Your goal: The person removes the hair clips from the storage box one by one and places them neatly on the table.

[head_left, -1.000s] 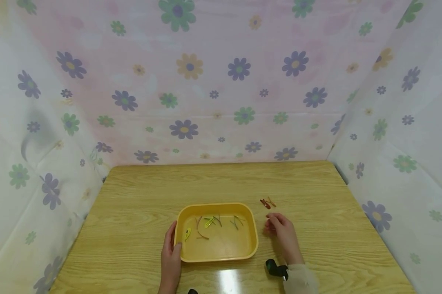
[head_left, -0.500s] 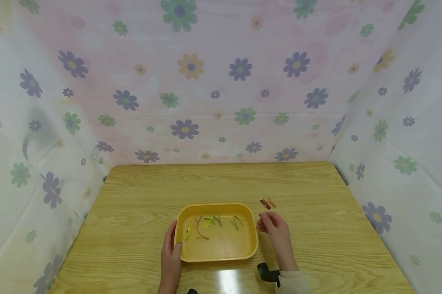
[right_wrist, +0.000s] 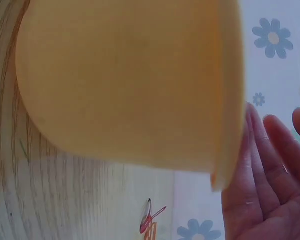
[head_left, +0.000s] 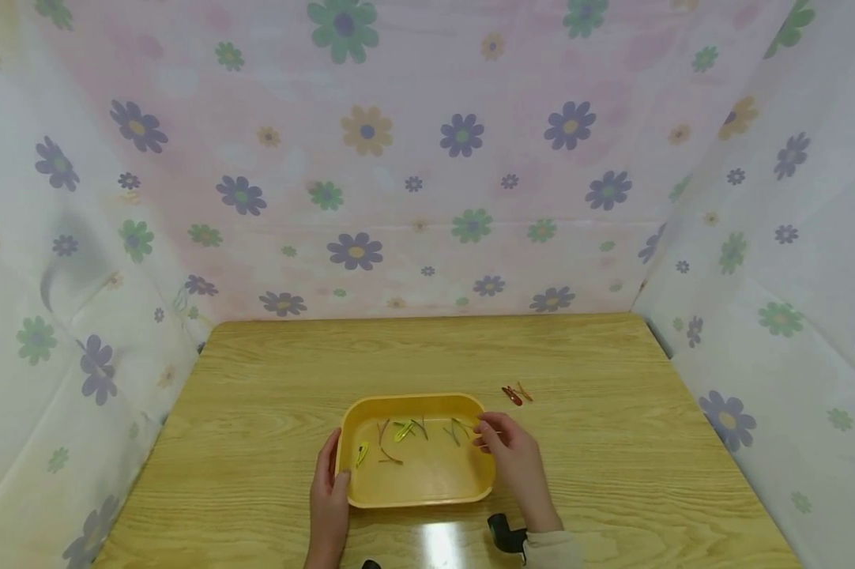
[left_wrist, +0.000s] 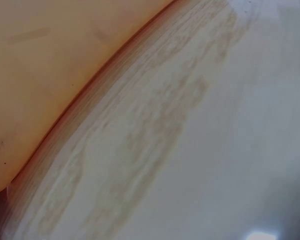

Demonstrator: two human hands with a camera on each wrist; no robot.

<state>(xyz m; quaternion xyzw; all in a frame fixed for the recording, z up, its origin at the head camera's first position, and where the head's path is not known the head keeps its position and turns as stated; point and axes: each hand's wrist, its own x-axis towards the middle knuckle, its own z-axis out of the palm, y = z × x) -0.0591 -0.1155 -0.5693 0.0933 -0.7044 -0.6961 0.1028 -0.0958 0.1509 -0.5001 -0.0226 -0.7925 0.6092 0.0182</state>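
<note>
A yellow plastic tray stands on the wooden table. My left hand grips its left side, thumb at the rim and fingers along the outer wall. Inside lie a yellow-green snap hair clip, another snap clip and several thin hairpins. My right hand is over the tray's right rim with thumb and forefinger close together; I cannot tell whether they pinch something. In the right wrist view, the other fingers show beside the tray wall.
Behind the right hand, a red snap clip and an orange hairpin lie on the table. Flower-printed cloth encloses the back and both sides. Dark wrist camera mounts sit low near the forearms.
My right hand has moved left from the table beside the tray to above its right rim. The left hand keeps its grip, and the tray has not moved.
</note>
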